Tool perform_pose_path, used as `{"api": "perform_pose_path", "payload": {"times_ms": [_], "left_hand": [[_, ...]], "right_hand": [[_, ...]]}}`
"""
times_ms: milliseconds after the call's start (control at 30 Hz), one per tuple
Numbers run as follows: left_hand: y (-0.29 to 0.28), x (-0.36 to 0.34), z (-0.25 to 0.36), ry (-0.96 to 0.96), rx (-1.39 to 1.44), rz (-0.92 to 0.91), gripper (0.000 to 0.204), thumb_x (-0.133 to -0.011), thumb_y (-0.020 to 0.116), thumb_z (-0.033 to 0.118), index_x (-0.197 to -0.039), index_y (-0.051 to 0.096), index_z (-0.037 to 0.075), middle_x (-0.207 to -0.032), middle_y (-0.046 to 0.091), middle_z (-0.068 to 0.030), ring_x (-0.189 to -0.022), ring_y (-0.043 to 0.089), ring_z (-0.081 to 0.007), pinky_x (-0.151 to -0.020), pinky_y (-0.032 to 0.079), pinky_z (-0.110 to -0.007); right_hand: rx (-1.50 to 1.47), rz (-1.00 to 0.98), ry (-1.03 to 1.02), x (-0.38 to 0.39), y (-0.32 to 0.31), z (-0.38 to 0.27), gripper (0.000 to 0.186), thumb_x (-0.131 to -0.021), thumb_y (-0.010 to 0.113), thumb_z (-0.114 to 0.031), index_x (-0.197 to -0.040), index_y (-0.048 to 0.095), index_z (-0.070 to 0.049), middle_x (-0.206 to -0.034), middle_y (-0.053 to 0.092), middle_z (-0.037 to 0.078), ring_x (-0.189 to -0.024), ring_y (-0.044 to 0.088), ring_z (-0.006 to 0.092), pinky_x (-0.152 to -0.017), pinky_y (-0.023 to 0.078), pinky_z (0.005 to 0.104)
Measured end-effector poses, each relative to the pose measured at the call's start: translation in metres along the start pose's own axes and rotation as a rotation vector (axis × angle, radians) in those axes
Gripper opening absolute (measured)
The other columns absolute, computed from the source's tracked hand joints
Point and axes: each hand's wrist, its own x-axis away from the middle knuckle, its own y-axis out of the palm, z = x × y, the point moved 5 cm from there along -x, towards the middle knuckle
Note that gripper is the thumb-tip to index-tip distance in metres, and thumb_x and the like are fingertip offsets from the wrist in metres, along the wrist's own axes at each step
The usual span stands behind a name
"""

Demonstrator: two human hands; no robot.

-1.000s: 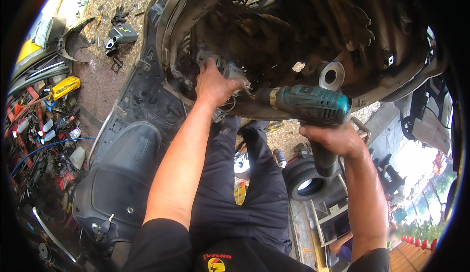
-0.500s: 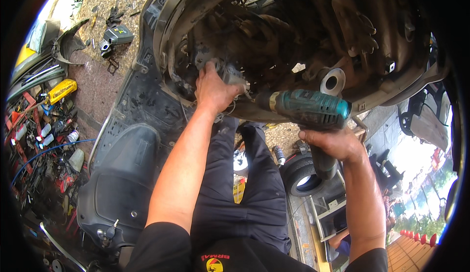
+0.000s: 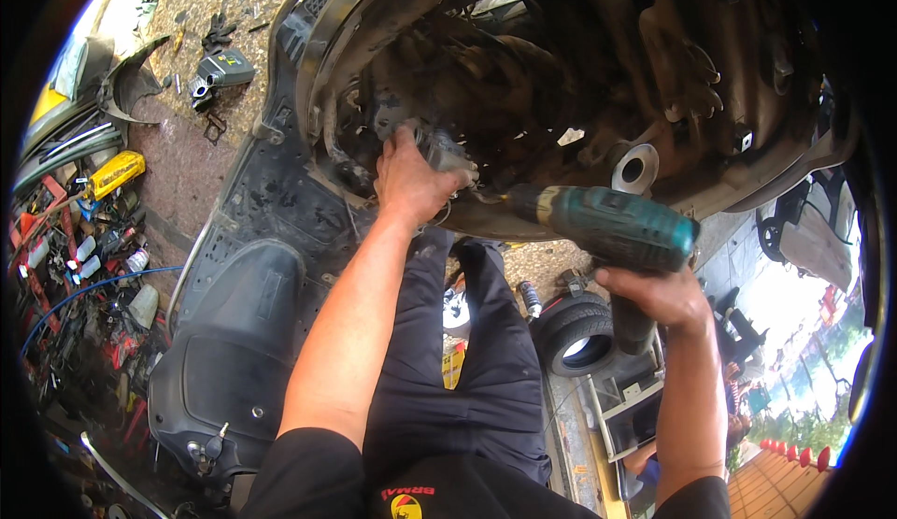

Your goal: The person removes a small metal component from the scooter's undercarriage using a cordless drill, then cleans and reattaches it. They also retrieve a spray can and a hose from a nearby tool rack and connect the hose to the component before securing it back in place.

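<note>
In front of me is the open hollow of a black scooter-like body (image 3: 327,52), its inside dark and dirty. My left hand (image 3: 414,181) reaches into its left side, fingers and thumb closed around a small grey metal part (image 3: 446,153). A thin wire hangs just below that hand. My right hand (image 3: 659,295) is wrapped round the handle of a teal and black power drill (image 3: 621,227), held level at the hollow's lower rim. The drill's nose points left at the metal part, with a short gap between them. The bit's tip is too blurred to make out.
A smooth black panel with a key (image 3: 220,433) in its lock lies at the left. Further left are heaped tools and parts, with a yellow case (image 3: 118,174) among them. Tires (image 3: 581,340) and a metal frame stand below the drill. A grey-black container (image 3: 224,69) rests on the ground.
My right hand has drawn the drill a little to the right and down, away from the metal part. My left hand stays on the part, almost unmoved.
</note>
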Motion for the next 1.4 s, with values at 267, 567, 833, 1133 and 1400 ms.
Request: {"api": "perform_pose_path", "payload": {"times_ms": [267, 567, 833, 1133, 1400], "left_hand": [[-0.003, 0.001, 0.003, -0.021, 0.019, 0.002, 0.103, -0.065, 0.092, 0.035, -0.151, 0.042, 0.009, -0.153, 0.047, -0.0189, -0.141, 0.046, -0.0409, -0.116, 0.041, -0.048], [-0.003, 0.001, 0.001, -0.02, 0.02, -0.011, 0.105, -0.065, 0.093, 0.035, -0.152, 0.041, 0.008, -0.153, 0.047, -0.0201, -0.14, 0.046, -0.0412, -0.117, 0.041, -0.048], [-0.004, 0.001, 0.003, -0.015, 0.015, -0.02, 0.105, -0.066, 0.092, 0.036, -0.152, 0.04, 0.007, -0.153, 0.047, -0.0208, -0.14, 0.046, -0.0418, -0.117, 0.04, -0.048], [-0.004, 0.002, 0.002, -0.007, 0.008, -0.003, 0.104, -0.066, 0.092, 0.036, -0.152, 0.041, 0.008, -0.152, 0.048, -0.021, -0.139, 0.047, -0.0422, -0.116, 0.042, -0.049], [-0.005, 0.003, 0.004, 0.029, 0.009, 0.04, 0.105, -0.064, 0.094, 0.033, -0.15, 0.044, -0.001, -0.147, 0.054, -0.0269, -0.138, 0.051, -0.0414, -0.116, 0.042, -0.045]], "right_hand": [[-0.031, 0.042, -0.186, -0.012, 0.014, -0.031, 0.041, -0.085, 0.085, -0.012, -0.122, 0.072, -0.003, -0.107, 0.074, 0.005, -0.097, 0.067, 0.0159, -0.087, 0.055, 0.0346], [-0.063, 0.024, -0.144, -0.027, 0.027, -0.031, 0.042, -0.085, 0.085, -0.014, -0.123, 0.072, -0.002, -0.107, 0.074, 0.004, -0.097, 0.066, 0.0163, -0.088, 0.055, 0.0348], [-0.023, 0.017, -0.124, -0.03, 0.029, -0.031, 0.042, -0.086, 0.085, -0.014, -0.124, 0.072, -0.001, -0.11, 0.074, 0.006, -0.099, 0.066, 0.0171, -0.09, 0.055, 0.0353], [-0.07, 0.011, -0.126, -0.031, 0.028, -0.028, 0.041, -0.087, 0.084, -0.014, -0.124, 0.071, 0.0, -0.11, 0.074, 0.006, -0.1, 0.065, 0.0176, -0.091, 0.055, 0.0355], [-0.061, 0.03, -0.145, -0.033, 0.029, -0.027, 0.041, -0.087, 0.084, -0.015, -0.123, 0.072, -0.001, -0.109, 0.074, 0.006, -0.099, 0.065, 0.0172, -0.09, 0.055, 0.0353]]}}
